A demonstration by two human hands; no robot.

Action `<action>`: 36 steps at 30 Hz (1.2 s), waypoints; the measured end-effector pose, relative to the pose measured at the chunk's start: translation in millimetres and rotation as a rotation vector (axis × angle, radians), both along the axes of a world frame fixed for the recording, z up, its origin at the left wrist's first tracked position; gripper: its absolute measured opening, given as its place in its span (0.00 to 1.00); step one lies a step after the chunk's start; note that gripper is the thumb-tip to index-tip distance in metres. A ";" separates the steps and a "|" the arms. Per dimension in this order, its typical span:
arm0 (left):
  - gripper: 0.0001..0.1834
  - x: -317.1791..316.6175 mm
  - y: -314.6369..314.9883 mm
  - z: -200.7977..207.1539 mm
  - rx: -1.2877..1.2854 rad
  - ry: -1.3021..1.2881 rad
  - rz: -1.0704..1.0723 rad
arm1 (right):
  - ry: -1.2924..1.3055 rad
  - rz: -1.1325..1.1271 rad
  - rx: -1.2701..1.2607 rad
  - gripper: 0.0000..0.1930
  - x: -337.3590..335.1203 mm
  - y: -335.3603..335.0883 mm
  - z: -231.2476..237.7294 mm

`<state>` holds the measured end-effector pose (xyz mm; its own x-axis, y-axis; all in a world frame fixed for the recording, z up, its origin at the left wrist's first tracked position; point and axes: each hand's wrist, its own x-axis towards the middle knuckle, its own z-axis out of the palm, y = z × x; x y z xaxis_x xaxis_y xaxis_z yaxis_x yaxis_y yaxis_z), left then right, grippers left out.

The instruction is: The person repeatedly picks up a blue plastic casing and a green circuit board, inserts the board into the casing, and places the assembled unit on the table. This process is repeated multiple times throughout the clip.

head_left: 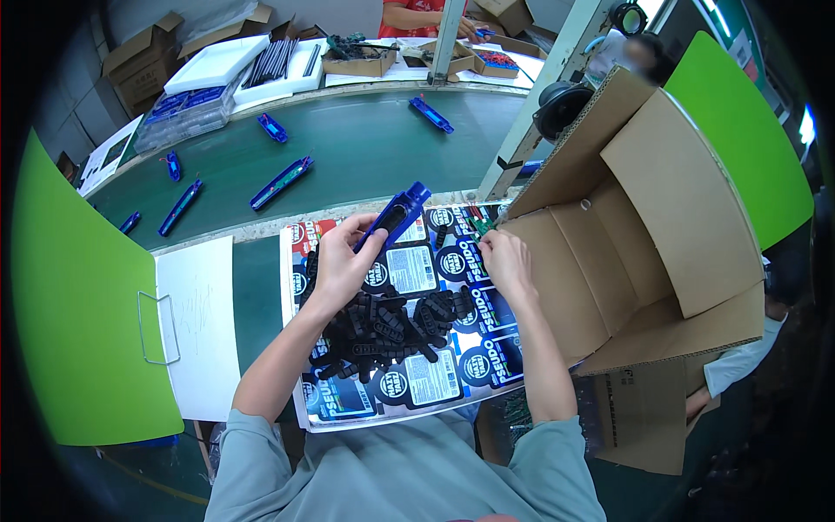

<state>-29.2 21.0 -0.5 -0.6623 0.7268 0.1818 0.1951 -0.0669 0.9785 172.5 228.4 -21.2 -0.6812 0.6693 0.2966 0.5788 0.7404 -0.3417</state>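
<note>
My left hand (pixel 342 265) is closed round a long blue plastic housing (pixel 407 211), tilted up to the right, with a dark hollow along its upper face. My right hand (pixel 508 259) pinches a small green circuit board (pixel 480 224) with thin red wires, just right of the housing and apart from it. Between my forearms lies a heap of black plastic parts (pixel 374 335) on a printed sheet (pixel 435 390). One small black piece (pixel 442 236) sits by itself between my hands.
An open cardboard box (pixel 639 252) stands close on my right. Ahead runs a green conveyor (pixel 357 122) carrying several blue housings (pixel 282 182). Green panels (pixel 96 304) flank both sides, and a metal post (pixel 522 130) rises beyond the sheet. Across the conveyor works another person (pixel 410 16).
</note>
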 end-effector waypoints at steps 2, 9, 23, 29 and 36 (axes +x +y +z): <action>0.15 0.1 -2.3 0.7 0.006 0.009 -0.001 | -0.079 -0.056 0.016 0.04 -5.2 -5.2 -7.5; 0.14 0.2 1.1 -7.6 0.055 0.016 -0.026 | -0.053 -0.047 0.025 0.07 -7.7 -13.7 -16.8; 0.18 8.4 -0.1 -7.3 0.041 -0.149 -0.107 | 0.264 0.121 0.045 0.14 -16.4 -34.9 49.1; 0.21 18.4 -5.3 12.0 0.118 -0.471 -0.263 | 0.855 0.292 -0.630 0.12 -18.3 -75.8 112.2; 0.20 31.9 -7.9 14.9 0.198 -0.557 -0.289 | 0.837 0.356 -0.657 0.12 -30.4 -106.9 98.3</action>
